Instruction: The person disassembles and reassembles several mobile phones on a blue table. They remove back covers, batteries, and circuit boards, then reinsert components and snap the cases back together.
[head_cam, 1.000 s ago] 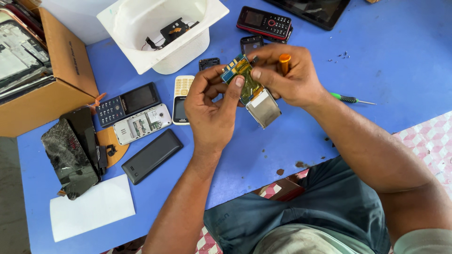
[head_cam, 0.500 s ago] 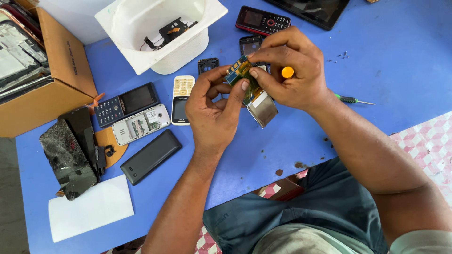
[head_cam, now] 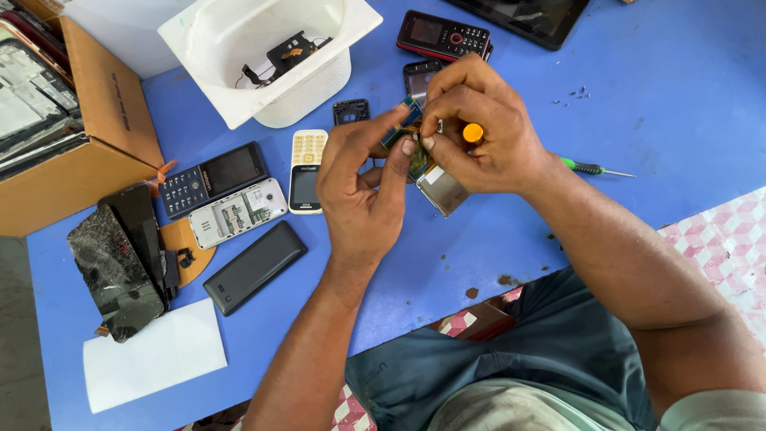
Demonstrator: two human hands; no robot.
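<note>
Both hands have shifted slightly left above the blue tabletop; left hand pinches the phone circuit board, right hand grips an orange-handled screwdriver against it.

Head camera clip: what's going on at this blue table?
A person holds a small phone circuit board with a loose display panel hanging from it, above a blue table. The left hand pinches the board; the right hand grips an orange-capped screwdriver against it. Around them lie several keypad phones, including a white one, a cracked phone, a green-handled screwdriver and a white tub holding a part.
</note>
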